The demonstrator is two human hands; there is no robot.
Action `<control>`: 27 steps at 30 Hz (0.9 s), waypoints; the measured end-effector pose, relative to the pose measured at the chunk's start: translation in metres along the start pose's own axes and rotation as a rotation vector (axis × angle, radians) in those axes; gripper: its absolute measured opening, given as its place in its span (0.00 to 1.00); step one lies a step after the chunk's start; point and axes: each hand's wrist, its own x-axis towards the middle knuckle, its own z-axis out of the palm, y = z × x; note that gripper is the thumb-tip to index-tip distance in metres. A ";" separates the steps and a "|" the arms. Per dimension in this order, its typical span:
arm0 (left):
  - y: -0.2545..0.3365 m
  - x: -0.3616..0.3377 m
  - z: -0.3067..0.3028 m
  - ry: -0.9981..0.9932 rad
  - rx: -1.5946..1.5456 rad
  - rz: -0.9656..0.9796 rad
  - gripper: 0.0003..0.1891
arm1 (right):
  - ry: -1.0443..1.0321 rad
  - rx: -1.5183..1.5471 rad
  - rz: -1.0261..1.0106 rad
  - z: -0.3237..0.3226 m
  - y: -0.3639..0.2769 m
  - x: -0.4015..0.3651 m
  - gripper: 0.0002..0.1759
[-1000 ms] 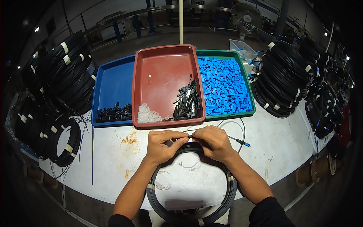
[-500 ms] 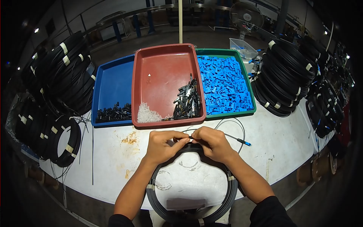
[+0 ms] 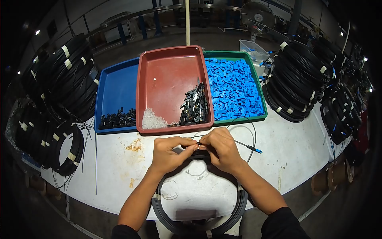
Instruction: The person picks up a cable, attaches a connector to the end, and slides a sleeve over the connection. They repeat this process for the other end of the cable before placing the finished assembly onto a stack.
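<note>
Little has changed — my left hand [image 3: 169, 153] and right hand [image 3: 221, 149] stay pressed fingertip to fingertip, both pinching the thin cable [image 3: 243, 144] between them. It runs sideways past my right hand, its blue plug [image 3: 258, 150] pointing right — the coil [image 3: 242, 203] lies under my wrists.

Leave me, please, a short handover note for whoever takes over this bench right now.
Left hand: pinching the thin cable at its fingertips, above the black coil.
Right hand: pinching the same spot from the other side.
Parts: black pieces in the red tray, more in the blue tray; blue pieces in the green tray.
Done: a blue connector sits on the cable's end.
Left: the pinched spot looks unfinished.
</note>
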 end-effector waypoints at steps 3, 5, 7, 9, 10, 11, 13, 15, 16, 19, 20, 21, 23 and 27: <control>-0.008 -0.002 0.002 -0.044 -0.200 -0.231 0.04 | 0.007 -0.084 -0.147 0.000 0.004 -0.001 0.10; -0.008 -0.001 0.001 -0.058 -0.272 -0.279 0.05 | -0.019 -0.098 -0.175 0.003 0.008 -0.005 0.10; -0.001 0.004 -0.002 -0.076 0.164 0.332 0.05 | -0.077 0.062 0.021 0.003 0.010 -0.009 0.10; -0.001 0.006 -0.004 -0.119 0.298 0.494 0.06 | -0.131 0.100 0.115 0.000 0.005 -0.007 0.09; -0.002 0.007 -0.005 -0.159 0.436 0.654 0.07 | -0.188 0.140 0.207 0.000 0.003 -0.006 0.08; -0.002 0.008 -0.006 -0.146 0.412 0.629 0.06 | -0.207 0.081 0.144 0.001 0.006 -0.008 0.08; 0.000 0.003 -0.005 -0.102 0.268 0.371 0.06 | -0.152 0.030 0.045 0.002 0.008 -0.007 0.08; 0.002 0.001 -0.002 -0.028 0.022 -0.061 0.06 | -0.092 -0.023 -0.052 0.003 0.008 -0.005 0.09; -0.001 0.001 -0.001 -0.025 0.020 -0.057 0.06 | -0.067 -0.085 -0.134 0.002 0.008 -0.003 0.09; -0.007 -0.001 0.000 -0.117 -0.186 -0.254 0.09 | -0.109 -0.156 -0.158 -0.004 0.007 -0.004 0.08; -0.004 0.001 -0.002 -0.119 -0.186 -0.253 0.09 | -0.171 -0.160 -0.108 -0.006 0.005 -0.004 0.07; 0.000 0.005 -0.005 -0.155 0.100 0.152 0.09 | -0.169 -0.159 -0.108 -0.005 0.003 -0.005 0.07; 0.006 0.008 -0.006 -0.204 0.513 0.709 0.12 | -0.301 0.475 0.649 -0.002 -0.003 -0.006 0.05; 0.006 0.006 -0.005 -0.093 0.432 0.669 0.09 | -0.163 0.088 0.162 0.002 0.001 -0.009 0.07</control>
